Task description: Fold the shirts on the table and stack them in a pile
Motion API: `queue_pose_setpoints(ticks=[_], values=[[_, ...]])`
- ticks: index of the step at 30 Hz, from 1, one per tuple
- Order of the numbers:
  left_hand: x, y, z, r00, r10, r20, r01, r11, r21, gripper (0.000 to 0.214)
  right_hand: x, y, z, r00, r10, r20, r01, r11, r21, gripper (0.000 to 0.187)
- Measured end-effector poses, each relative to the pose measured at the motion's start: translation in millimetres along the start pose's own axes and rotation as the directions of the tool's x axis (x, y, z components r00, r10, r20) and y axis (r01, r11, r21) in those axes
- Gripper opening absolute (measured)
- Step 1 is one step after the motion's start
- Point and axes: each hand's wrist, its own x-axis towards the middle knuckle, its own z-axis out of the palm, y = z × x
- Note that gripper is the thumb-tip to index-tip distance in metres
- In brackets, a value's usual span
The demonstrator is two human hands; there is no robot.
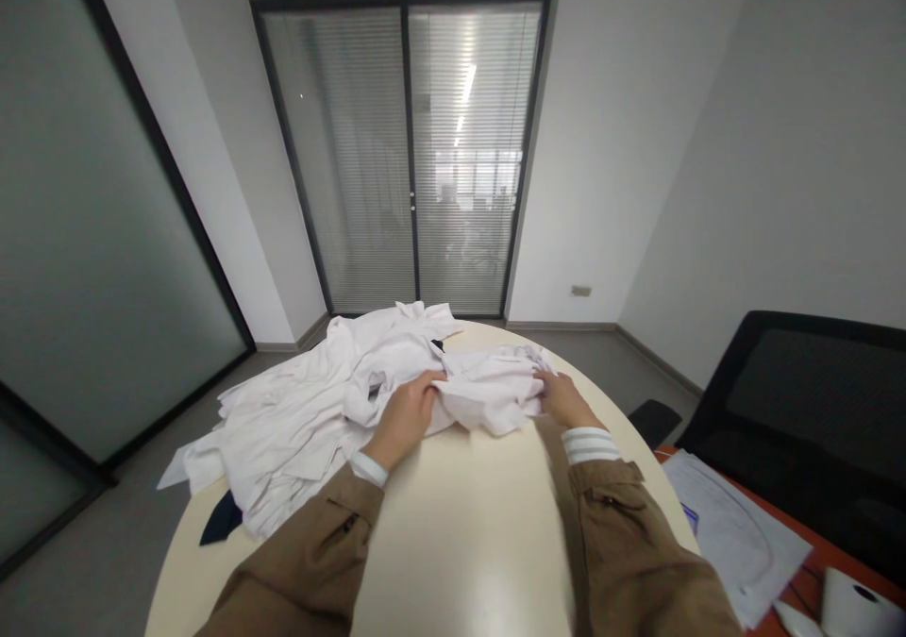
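Frosted glass (99, 241) fills the far left, and the cream oval desk (460, 533) reaches out from below it. On that desk sprawls a loose heap of white shirts (290, 429), with a strip of dark navy cloth (222, 518) showing at its near edge, apparently trapped under the heap's weight. The left grip (403, 420), coming from a brown sleeve (304, 552) with a white cuff, is curled closed on the left side of a smaller white garment (492, 392), bunching its cloth. That garment lies gathered between both hands at the heap's right side, seemingly held there to keep it apart from the pile. The right grip (566, 399) sits at the garment's right end, its fingers bent into the cloth; whether it truly has hold cannot be told from this view. Further right, loose papers (729, 533) lie on an orange desk (669, 458), beside a black office chair (799, 392) and a white roll (853, 604).
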Motion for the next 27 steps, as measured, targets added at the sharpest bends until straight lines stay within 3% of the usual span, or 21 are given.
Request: queue_pose_setpoints(ticks=[3, 5, 9, 11, 14, 17, 20, 22, 24, 27], values=[[11, -23, -23.6, 0.967, -0.125, -0.223, 0.124, 0.992, -0.016, 0.028, -1, 5, -11, 0.994, 0.096, -0.053, -0.095, 0.995, 0.016, 0.053], [15, -41, -35.5, 0.912, -0.241, -0.332, 0.250, 0.968, -0.018, 0.028, 0, 4, -20, 0.973, 0.145, -0.182, -0.140, 0.989, 0.041, 0.057], [18, -67, -47.4, 0.808, -0.415, -0.418, 0.432, 0.900, -0.059, 0.029, 6, -3, -25, 0.892, 0.082, -0.444, -0.034, 0.993, 0.116, 0.060], [17, -70, -46.9, 0.793, -0.408, -0.452, 0.444, 0.896, -0.030, 0.028, 8, -6, -19, 0.905, 0.028, -0.424, 0.012, 0.996, 0.091, 0.060], [14, -60, -39.4, 0.846, -0.219, -0.487, 0.327, 0.933, 0.150, 0.042, 5, -7, -7, 0.969, 0.043, -0.243, -0.046, 0.999, -0.005, 0.064], [7, -40, -29.4, 0.934, -0.023, -0.358, 0.148, 0.933, 0.327, 0.066, -3, -9, -8, 0.979, 0.133, -0.154, -0.145, 0.987, -0.068, 0.063], [0, -25, -22.7, 0.994, -0.003, -0.109, 0.044, 0.927, 0.373, 0.067, -9, -21, -25, 0.975, 0.149, -0.165, -0.169, 0.979, -0.113, 0.046], [-2, -22, -20.1, 0.999, -0.030, 0.036, 0.014, 0.924, 0.383, 0.059, -11, -34, -38, 0.991, 0.113, -0.078, -0.120, 0.987, -0.102, 0.027], [-4, -24, -17.8, 0.990, -0.068, 0.126, 0.012, 0.916, 0.400, 0.052, -14, -49, -45, 0.991, 0.038, 0.128, -0.035, 0.999, -0.025, 0.015], [-6, -33, -12.6, 0.965, -0.104, 0.240, -0.007, 0.907, 0.420, 0.054, -19, -65, -40, 0.908, -0.104, 0.406, 0.067, 0.992, 0.105, 0.016]])
